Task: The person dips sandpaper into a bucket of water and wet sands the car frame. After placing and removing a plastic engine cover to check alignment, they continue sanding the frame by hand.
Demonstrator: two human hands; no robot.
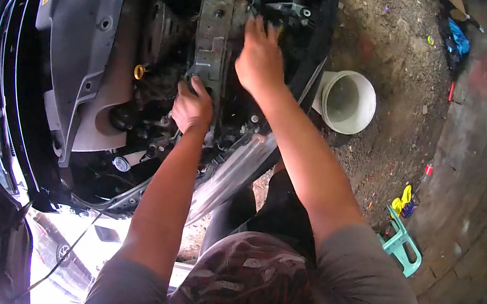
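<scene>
1. The engine bay point(170, 34) is lying exposed, likely giving both hands access.
2. The metal crossbar point(212, 37) is spanning it lengthwise.
3. The white bucket point(365, 109) is standing on dirt point(402, 68), perhaps for easy reach.
4. The right hand point(260, 59) is reaching beside the crossbar, fingers slightly spread; I cannot tell whether they're pinching anything.
5. The left hand point(193, 107) is touching the crossbar, perhaps steadying; its grip is staying unclear.

The crossbar point(212, 31) looks like dull metal, the bucket point(365, 106) smooth plastic, the ground point(385, 54) rough dirt.

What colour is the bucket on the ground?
The bucket is white; it shows best in the head view.
</scene>
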